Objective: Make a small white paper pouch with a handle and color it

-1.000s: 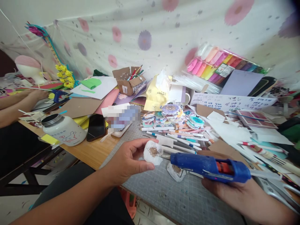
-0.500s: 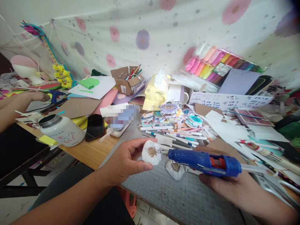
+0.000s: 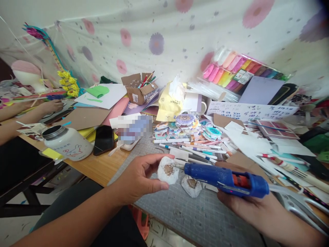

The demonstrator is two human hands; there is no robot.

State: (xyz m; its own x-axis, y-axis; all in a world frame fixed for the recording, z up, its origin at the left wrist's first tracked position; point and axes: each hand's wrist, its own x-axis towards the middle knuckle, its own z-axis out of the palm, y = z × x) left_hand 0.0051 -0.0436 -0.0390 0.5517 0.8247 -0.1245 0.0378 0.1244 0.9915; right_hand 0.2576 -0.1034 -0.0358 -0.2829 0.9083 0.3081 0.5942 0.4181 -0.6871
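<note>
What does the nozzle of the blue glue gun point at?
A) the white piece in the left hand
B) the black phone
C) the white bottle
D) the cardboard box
A: the glue gun in the right hand aims its nozzle at the white piece held by the left hand.

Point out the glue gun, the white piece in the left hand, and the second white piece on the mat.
glue gun (image 3: 226,179), head view, blue barrel.
white piece (image 3: 167,170), head view, brown centre.
second white piece (image 3: 191,186), head view, its middle.
</note>
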